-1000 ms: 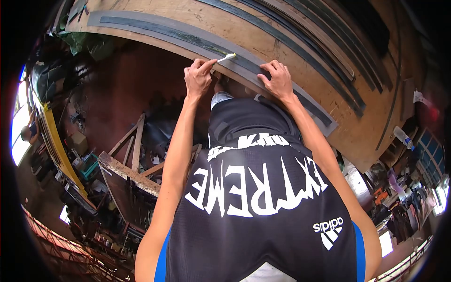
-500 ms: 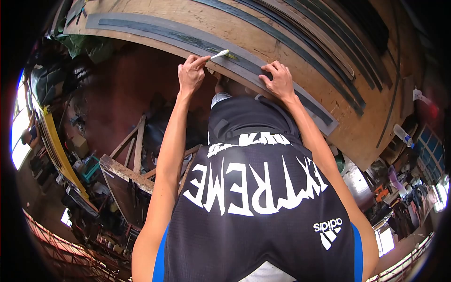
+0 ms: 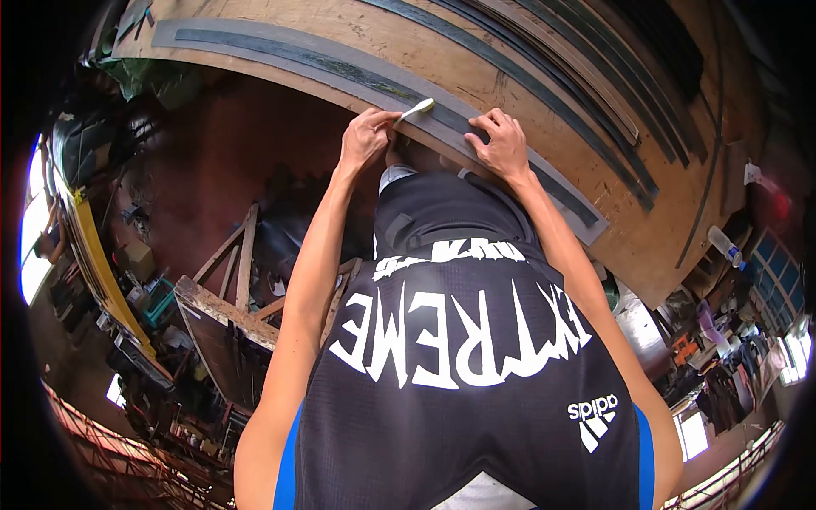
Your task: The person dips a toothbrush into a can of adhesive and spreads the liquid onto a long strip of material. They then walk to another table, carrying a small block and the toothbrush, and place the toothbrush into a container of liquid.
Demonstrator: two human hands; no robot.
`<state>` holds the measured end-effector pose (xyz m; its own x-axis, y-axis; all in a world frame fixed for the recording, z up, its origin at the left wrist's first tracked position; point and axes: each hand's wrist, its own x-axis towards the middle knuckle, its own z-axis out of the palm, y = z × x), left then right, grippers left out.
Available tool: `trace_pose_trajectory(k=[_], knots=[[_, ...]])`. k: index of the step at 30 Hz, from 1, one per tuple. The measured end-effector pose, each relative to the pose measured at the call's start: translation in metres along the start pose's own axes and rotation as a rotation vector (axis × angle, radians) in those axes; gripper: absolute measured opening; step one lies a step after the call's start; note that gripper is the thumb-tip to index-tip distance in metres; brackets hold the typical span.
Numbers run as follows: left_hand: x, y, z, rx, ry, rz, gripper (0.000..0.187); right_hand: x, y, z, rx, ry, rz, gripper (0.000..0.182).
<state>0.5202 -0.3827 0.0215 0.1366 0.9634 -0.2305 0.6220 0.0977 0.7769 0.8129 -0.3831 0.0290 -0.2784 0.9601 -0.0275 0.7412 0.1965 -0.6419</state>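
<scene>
My left hand [image 3: 367, 140] is closed around the handle of a small white toothbrush-like brush [image 3: 416, 110]. The brush head touches a long dark strip [image 3: 340, 75], which looks wet and shiny in places. Under this strip is a wider grey strip [image 3: 255, 64], along the near edge of the wooden table [image 3: 501, 89]. My right hand [image 3: 503, 146] rests by the same strips farther right, its fingers bent and thumb apart. Those fingertips touch or nearly touch the dark strip.
Several more dark strips [image 3: 544, 110] lie across the table beyond my hands. A clear bottle [image 3: 725, 246] is off the table's right end. Below on the left are a wooden frame [image 3: 229, 310] and a yellow beam [image 3: 102, 268]. Another person [image 3: 53, 242] is at the far left.
My left hand and the brush have moved right along the dark strip, closer to my right hand. My right hand stays nearly in place.
</scene>
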Motion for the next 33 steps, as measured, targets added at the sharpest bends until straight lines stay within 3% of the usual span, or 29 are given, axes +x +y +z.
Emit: trace_pose_trajectory(k=[5, 8, 11, 18, 26, 29, 33], knots=[[0.0, 0.011, 0.008, -0.151, -0.072, -0.135, 0.037, -0.003, -0.001, 0.001, -0.006, 0.034, -0.02, 0.024], [0.005, 0.025, 0.005, -0.296, -0.198, -0.226, 0.026, -0.007, -0.001, 0.002, -0.018, 0.064, -0.041, 0.027], [0.005, 0.04, -0.009, -0.653, -0.305, -0.395, 0.026, -0.012, 0.005, 0.001, 0.004, 0.119, -0.061, 0.029], [-0.001, 0.046, -0.028, -0.788, -0.153, -0.386, 0.028, -0.061, 0.033, -0.027, -0.078, 0.148, 0.032, 0.032], [-0.011, 0.007, -0.048, -0.942, 0.269, -0.419, 0.026, -0.124, 0.064, -0.063, -0.128, 0.147, 0.148, 0.033], [-0.013, 0.007, -0.054, -0.825, 0.311, -0.408, 0.026, -0.144, 0.073, -0.077, -0.134, 0.166, 0.147, 0.033], [-0.015, 0.034, -0.043, -0.639, 0.209, -0.329, 0.025, -0.177, 0.089, -0.101, -0.134, 0.239, 0.272, 0.028]])
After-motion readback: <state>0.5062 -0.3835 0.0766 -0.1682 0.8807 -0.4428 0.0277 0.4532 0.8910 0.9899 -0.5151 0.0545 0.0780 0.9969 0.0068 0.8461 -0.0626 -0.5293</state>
